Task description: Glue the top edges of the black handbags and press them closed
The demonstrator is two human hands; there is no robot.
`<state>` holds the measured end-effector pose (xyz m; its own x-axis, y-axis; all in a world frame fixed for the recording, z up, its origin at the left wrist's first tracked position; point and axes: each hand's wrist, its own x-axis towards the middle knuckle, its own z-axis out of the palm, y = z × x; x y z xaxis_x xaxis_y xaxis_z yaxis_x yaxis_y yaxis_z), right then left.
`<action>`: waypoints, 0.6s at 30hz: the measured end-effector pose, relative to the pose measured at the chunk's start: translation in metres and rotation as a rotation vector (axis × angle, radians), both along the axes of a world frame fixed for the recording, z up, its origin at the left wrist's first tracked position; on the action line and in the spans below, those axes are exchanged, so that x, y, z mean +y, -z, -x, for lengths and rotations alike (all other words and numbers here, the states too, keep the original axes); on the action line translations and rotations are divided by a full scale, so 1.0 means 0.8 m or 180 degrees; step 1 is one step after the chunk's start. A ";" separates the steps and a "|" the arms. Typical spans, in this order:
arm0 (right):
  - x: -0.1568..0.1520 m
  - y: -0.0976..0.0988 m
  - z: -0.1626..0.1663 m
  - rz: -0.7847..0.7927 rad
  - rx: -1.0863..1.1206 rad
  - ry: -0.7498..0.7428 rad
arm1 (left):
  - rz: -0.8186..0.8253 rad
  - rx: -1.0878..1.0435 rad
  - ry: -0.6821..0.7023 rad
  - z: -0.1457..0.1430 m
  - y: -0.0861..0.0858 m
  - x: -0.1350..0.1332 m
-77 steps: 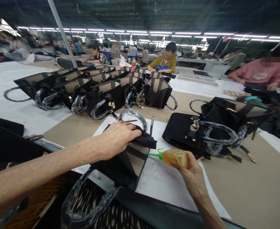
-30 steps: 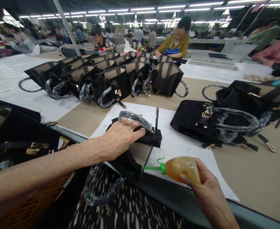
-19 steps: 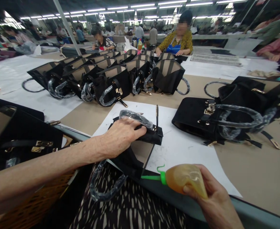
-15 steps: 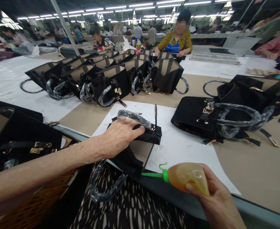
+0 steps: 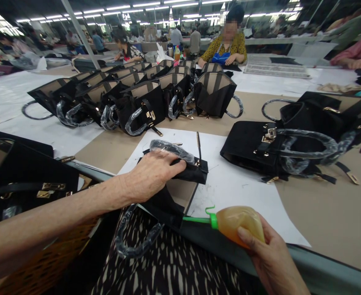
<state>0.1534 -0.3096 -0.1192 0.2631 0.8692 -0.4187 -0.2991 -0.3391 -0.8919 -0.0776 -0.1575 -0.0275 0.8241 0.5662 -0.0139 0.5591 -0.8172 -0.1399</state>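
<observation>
- We see the squeeze bottle (image 5: 238,223) at five o'clock as translucent amber, its nozzle (image 5: 195,220) bright green.
- The flat bag (image 5: 193,174) at the centre is black, its lining (image 5: 182,192) tan.
- The sheet (image 5: 238,188) under it is white; the tabletop (image 5: 322,209) at three o'clock, cardboard brown.
- The row of bags (image 5: 143,104) at eleven o'clock is black with beige insides.
- At six o'clock we find a cloth (image 5: 174,270), black with pale dashes.
- The co-worker's top (image 5: 240,46) at twelve o'clock is yellow, dark-patterned; the apron (image 5: 220,57) blue.

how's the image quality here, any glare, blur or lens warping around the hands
Head view: ceiling strip lights blow out white but light the table evenly; the wide lens stretches the left forearm near the edge; left hand, right hand and bottle are sharp; plastic-wrapped handle shows glints; distant workers look soft.
</observation>
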 end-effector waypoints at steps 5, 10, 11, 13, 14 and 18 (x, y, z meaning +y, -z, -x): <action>-0.003 0.001 -0.002 0.0091 0.0028 -0.0012 | -0.0017 0.0025 -0.0008 -0.002 -0.001 0.000; 0.001 -0.003 0.001 0.0057 -0.0132 0.0174 | 0.0089 -0.0032 -0.0007 -0.001 -0.002 0.000; 0.001 -0.006 0.003 0.0050 -0.0131 0.0204 | 0.0095 -0.0047 -0.0013 -0.001 -0.002 0.000; 0.000 -0.010 0.008 0.0047 -0.0122 0.0217 | 0.0091 -0.0062 -0.0020 -0.001 -0.002 0.000; -0.002 -0.010 0.009 0.0063 -0.0113 0.0199 | 0.0081 -0.0064 -0.0020 -0.001 -0.002 0.000; -0.009 -0.005 0.008 0.0146 -0.0066 0.0153 | 0.0038 -0.0038 0.0004 -0.003 -0.002 0.001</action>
<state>0.1472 -0.3165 -0.1149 0.3131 0.8354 -0.4518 -0.2977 -0.3654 -0.8820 -0.0753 -0.1565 -0.0261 0.8250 0.5651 -0.0109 0.5597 -0.8195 -0.1234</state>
